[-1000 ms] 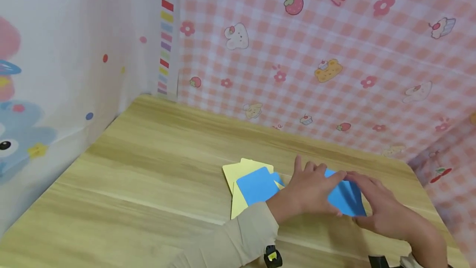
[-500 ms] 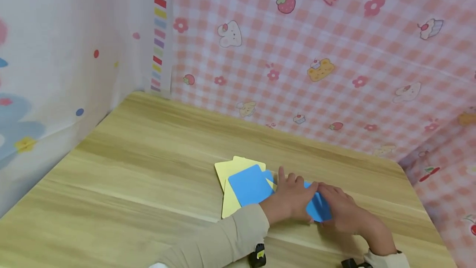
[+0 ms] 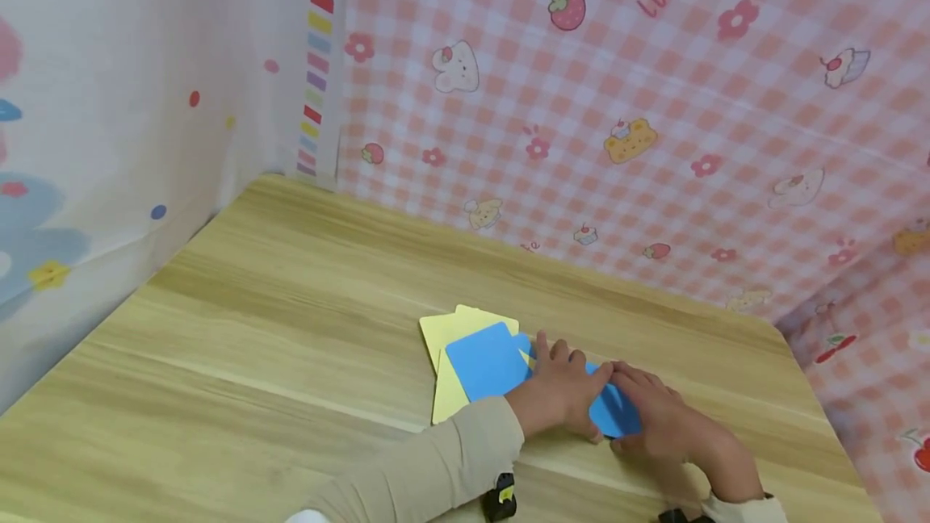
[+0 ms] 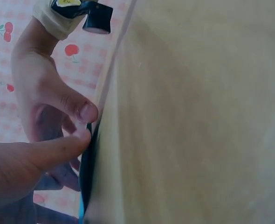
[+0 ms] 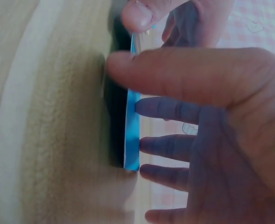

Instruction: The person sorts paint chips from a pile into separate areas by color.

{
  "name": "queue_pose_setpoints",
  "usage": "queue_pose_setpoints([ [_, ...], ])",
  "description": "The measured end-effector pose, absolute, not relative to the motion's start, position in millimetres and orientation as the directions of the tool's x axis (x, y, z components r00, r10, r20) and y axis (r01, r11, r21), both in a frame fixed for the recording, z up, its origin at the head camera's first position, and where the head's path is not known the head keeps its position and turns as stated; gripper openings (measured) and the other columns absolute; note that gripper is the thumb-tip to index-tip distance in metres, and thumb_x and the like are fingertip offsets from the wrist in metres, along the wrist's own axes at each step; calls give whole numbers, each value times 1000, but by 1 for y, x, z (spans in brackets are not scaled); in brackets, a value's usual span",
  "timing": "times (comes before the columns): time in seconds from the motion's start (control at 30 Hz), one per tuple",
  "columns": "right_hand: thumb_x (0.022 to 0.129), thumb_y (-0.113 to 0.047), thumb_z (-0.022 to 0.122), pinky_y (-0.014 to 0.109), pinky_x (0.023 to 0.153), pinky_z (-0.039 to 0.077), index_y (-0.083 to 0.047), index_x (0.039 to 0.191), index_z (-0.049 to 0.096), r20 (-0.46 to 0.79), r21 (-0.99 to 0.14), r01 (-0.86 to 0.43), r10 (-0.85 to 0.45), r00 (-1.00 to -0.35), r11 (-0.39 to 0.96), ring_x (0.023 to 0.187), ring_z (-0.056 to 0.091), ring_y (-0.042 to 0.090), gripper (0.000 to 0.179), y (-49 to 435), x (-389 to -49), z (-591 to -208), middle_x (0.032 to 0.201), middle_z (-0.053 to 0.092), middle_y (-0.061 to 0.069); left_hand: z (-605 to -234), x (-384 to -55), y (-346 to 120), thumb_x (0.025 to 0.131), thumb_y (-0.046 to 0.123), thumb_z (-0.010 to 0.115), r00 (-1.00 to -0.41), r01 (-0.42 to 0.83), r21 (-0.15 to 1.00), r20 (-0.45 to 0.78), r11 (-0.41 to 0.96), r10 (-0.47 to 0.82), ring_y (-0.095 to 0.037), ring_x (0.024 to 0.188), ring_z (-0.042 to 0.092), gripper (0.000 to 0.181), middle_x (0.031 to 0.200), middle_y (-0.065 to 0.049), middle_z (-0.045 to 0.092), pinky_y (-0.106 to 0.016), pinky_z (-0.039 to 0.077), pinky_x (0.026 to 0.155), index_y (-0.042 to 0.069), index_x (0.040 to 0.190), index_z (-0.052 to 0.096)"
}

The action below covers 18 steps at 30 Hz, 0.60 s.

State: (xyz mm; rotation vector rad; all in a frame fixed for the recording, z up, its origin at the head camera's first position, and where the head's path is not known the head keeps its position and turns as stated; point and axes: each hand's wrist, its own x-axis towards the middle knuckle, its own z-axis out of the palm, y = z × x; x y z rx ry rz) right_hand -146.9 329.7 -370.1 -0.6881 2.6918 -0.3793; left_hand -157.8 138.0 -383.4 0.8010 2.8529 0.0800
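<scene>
A blue card (image 3: 614, 412) is held low over the wooden table, between my two hands. My left hand (image 3: 558, 395) grips its left side, with the thumb at the near edge and fingers toward the far edge. On the right side, my right hand (image 3: 664, 416) holds it the same way. Seen edge-on in the right wrist view, the card (image 5: 133, 135) lies between thumb and fingers, with a dark shadow beside it. Both thumbs meet near the card's edge (image 4: 86, 172) in the left wrist view. My hands cover much of the card.
Left of my hands lies a loose pile: yellow cards (image 3: 447, 400) under another blue card (image 3: 485, 361), and a small blue piece (image 3: 521, 343) partly hidden. The table (image 3: 291, 289) meets a pink checked cloth wall (image 3: 508, 103) behind and a white one at left.
Both hands have brought the blue card left and lower toward the table, closer to the pile, then nearly stopped. The head view shifted slightly. The pile stays in place.
</scene>
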Motion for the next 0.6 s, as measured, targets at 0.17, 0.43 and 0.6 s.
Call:
queue_pose_setpoints([
  [0.17,83,-38,83,82,96,27,1,149,43,-139,-371,-449,-526,-839,813,138,29,58,86,332,-140,-367,154,35,31,-377,-158,134,76,81,65,-820,533,138,-157,835,550,-29,148,29,100,150,5,46,-60,16,119,46,159,23],
  [0.43,86,-28,81,83,97,20,2,151,40,2,-338,-506,-538,-843,793,143,20,56,83,316,-142,-334,158,28,29,-345,-166,117,81,78,62,-802,570,206,-72,796,593,-35,153,19,101,160,0,37,-63,12,119,42,162,14],
  [0.6,85,-21,83,81,101,17,2,153,36,57,-324,-550,-565,-823,770,147,15,53,85,300,-145,-302,161,24,27,-319,-166,97,83,74,64,-803,582,252,24,773,596,-40,153,15,102,163,-5,31,-66,9,118,41,163,9],
])
